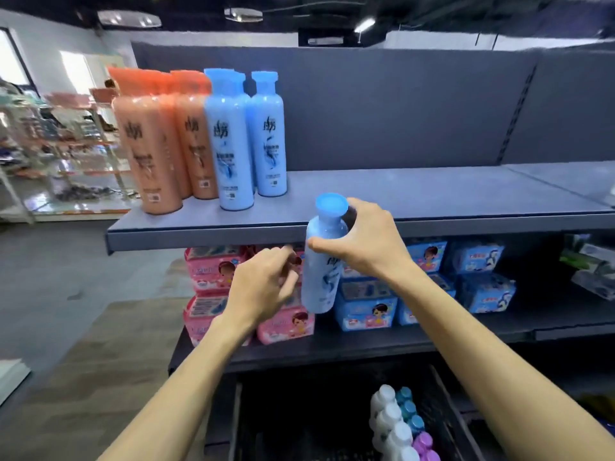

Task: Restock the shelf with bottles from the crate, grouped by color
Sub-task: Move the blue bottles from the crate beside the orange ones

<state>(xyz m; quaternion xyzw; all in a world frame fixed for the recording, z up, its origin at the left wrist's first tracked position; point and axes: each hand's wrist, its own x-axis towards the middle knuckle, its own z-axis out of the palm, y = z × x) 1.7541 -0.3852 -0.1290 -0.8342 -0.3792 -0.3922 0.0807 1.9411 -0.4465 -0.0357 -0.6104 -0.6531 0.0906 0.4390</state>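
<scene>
My right hand (pixel 369 242) grips a light blue bottle (pixel 321 281) round its shoulder, upright, in front of the top shelf's (pixel 432 194) front edge. My left hand (pixel 263 284) hovers just left of the bottle with loosely curled fingers and holds nothing. On the shelf's left end stand orange bottles (pixel 156 141) and, to their right, light blue bottles (pixel 243 138). The dark crate (pixel 299 424) lies below at the bottom, with white, teal and purple bottles (pixel 399 424) lying in its right part.
The top shelf is bare to the right of the blue bottles. The lower shelf (pixel 366 344) carries pink packs (pixel 213 271) on the left and blue packs (pixel 479 277) on the right. An aisle floor and other racks lie to the left.
</scene>
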